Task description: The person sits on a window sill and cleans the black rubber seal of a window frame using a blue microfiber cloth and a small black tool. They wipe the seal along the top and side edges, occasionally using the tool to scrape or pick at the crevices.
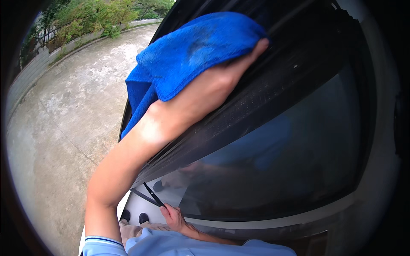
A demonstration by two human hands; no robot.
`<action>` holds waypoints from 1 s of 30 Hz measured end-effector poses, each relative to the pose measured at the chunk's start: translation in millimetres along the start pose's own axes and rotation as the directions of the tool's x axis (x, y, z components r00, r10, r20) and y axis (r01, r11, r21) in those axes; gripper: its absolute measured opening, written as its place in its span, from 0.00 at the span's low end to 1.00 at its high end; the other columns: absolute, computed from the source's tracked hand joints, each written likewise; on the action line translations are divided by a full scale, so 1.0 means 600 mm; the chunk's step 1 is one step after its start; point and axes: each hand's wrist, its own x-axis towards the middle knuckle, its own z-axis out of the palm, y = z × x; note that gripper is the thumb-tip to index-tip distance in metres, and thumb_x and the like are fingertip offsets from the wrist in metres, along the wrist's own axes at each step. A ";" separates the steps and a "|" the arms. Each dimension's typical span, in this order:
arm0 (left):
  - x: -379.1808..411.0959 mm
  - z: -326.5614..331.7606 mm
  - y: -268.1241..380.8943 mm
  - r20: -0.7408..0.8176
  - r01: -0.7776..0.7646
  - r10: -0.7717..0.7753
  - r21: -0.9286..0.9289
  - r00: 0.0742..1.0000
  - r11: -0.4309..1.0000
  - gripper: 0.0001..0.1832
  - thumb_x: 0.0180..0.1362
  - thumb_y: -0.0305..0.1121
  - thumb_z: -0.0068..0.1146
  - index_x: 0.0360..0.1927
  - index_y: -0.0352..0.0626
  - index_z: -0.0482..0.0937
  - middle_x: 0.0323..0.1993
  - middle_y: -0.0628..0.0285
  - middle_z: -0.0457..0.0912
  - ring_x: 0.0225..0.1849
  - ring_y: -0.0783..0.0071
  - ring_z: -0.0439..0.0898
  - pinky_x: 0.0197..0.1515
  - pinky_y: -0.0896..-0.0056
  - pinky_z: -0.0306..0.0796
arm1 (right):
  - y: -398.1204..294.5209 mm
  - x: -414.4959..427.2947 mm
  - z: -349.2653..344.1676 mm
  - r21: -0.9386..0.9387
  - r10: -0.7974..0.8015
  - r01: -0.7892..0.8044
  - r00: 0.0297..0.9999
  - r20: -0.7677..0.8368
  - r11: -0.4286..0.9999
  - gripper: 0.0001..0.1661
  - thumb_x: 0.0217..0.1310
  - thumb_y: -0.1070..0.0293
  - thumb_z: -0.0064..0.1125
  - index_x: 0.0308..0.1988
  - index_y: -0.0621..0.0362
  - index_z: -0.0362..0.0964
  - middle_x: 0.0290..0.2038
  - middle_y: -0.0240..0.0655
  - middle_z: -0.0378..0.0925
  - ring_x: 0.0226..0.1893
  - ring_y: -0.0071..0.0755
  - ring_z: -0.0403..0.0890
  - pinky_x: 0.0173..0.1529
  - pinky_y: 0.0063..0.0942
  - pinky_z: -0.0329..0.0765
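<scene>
A blue microfiber cloth (pixel 198 51) is draped over my left hand (pixel 232 72), which is stretched far out along a black vehicle panel (pixel 282 73). Only the wrist, part of the back of the hand and one digit at the cloth's right edge show; the other fingers are hidden under it. Low in the picture, near my body, my right hand (pixel 174 217) grips a black wiper arm (pixel 152 193). Beside it lies dark vehicle glass (pixel 272 179), where the blue of the cloth or shirt is dimly reflected. Pale specks and streaks mark the black panel.
White bodywork (pixel 349 204) curves around the glass. Concrete ground (pixel 64 121) stretches off to the left, bounded by a low wall (pixel 38 67) with a fence and green shrubs (pixel 99 19). My dark shoes (pixel 143 218) are on the ground below.
</scene>
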 end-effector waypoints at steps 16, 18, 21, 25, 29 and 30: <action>-0.066 -0.026 -0.023 0.073 0.006 -0.007 0.003 0.997 1.000 0.36 0.56 0.20 0.56 0.70 0.54 0.71 0.50 0.53 0.83 0.47 0.61 0.84 0.52 0.67 0.77 | -0.006 -0.027 -0.004 -0.005 0.077 -0.077 0.993 -0.093 0.997 0.16 0.74 0.62 0.47 0.34 0.63 0.69 0.21 0.48 0.71 0.23 0.57 0.75 0.28 0.44 0.67; -0.066 -0.030 -0.022 0.097 -0.011 0.004 0.072 0.995 0.997 0.36 0.57 0.21 0.55 0.71 0.57 0.70 0.52 0.54 0.83 0.48 0.61 0.84 0.53 0.66 0.77 | -0.007 -0.023 -0.005 -0.010 0.077 -0.078 0.994 -0.074 0.997 0.16 0.74 0.63 0.48 0.35 0.64 0.69 0.21 0.51 0.72 0.24 0.61 0.75 0.29 0.46 0.67; -0.132 -0.021 -0.010 0.166 -0.021 -0.006 0.164 0.986 0.986 0.35 0.58 0.23 0.55 0.71 0.58 0.70 0.54 0.54 0.82 0.50 0.59 0.83 0.56 0.63 0.76 | -0.006 -0.022 -0.007 -0.007 0.102 -0.103 0.992 -0.069 0.995 0.16 0.74 0.63 0.48 0.35 0.64 0.69 0.21 0.51 0.72 0.25 0.61 0.75 0.29 0.47 0.67; -0.282 -0.065 -0.011 0.477 0.078 -0.137 0.141 0.868 0.987 0.37 0.64 0.26 0.50 0.77 0.61 0.57 0.66 0.54 0.72 0.66 0.55 0.74 0.67 0.58 0.71 | 0.005 -0.028 -0.004 -0.019 0.084 -0.086 0.991 -0.100 0.996 0.16 0.74 0.63 0.47 0.34 0.63 0.69 0.20 0.46 0.70 0.21 0.54 0.75 0.28 0.41 0.68; -0.303 -0.065 -0.020 0.524 0.016 -0.131 0.217 0.842 0.976 0.35 0.68 0.27 0.45 0.78 0.55 0.53 0.67 0.54 0.70 0.66 0.56 0.73 0.69 0.58 0.69 | 0.015 -0.034 -0.004 -0.034 0.119 -0.123 0.988 -0.093 0.992 0.16 0.74 0.63 0.47 0.35 0.63 0.71 0.19 0.44 0.70 0.20 0.51 0.76 0.27 0.39 0.69; -0.287 -0.063 -0.027 0.496 0.032 -0.114 0.171 0.861 0.985 0.35 0.69 0.28 0.45 0.78 0.56 0.52 0.66 0.54 0.72 0.66 0.57 0.74 0.68 0.59 0.69 | 0.012 -0.034 -0.005 -0.051 0.114 -0.120 0.989 -0.099 0.991 0.16 0.74 0.63 0.47 0.34 0.63 0.70 0.19 0.44 0.70 0.20 0.51 0.75 0.27 0.39 0.69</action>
